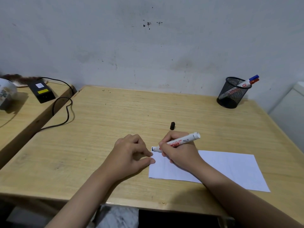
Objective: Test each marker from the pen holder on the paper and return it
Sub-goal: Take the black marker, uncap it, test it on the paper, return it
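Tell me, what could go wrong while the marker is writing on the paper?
The white marker in the right hand writes at the very corner of the white paper sheet, so ink might slip onto the wooden desk. Its small black cap stands loose behind the hands and might get knocked away.

A white marker with red lettering is lying tilted, uncapped, its dark tip touching the far left corner of the white paper, which is lying flat near the table's front edge. Its black cap is standing just beyond the paper. A black mesh pen holder is standing at the far right, holding a blue-capped marker and a red-capped marker, both leaning right.
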`<action>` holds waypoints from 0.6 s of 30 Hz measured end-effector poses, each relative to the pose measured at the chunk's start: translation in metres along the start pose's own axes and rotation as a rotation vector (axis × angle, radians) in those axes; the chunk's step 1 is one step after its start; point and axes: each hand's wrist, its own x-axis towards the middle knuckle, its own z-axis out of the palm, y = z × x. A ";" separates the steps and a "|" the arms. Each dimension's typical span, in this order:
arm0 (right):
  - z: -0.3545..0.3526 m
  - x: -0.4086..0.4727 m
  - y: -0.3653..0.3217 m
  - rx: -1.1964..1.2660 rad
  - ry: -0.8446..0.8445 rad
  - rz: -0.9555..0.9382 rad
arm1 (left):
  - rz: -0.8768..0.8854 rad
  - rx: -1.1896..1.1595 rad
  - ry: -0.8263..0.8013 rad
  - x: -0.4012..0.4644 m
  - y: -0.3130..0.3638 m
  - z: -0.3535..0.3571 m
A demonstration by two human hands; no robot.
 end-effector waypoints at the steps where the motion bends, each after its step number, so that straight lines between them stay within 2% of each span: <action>1: 0.000 0.000 0.000 0.004 -0.010 -0.001 | 0.009 0.003 -0.001 0.000 0.000 0.000; 5: -0.001 0.000 0.003 0.028 -0.011 -0.019 | 0.026 0.006 0.011 0.001 -0.001 0.001; 9: -0.004 0.002 0.006 0.212 0.120 -0.039 | 0.012 -0.008 0.009 0.001 -0.001 0.002; 15: -0.015 0.005 0.000 0.437 0.283 -0.060 | -0.080 -0.031 -0.145 0.019 0.008 -0.008; 18: -0.025 0.007 -0.008 0.509 0.299 -0.095 | -0.118 -0.062 -0.074 0.043 0.020 -0.009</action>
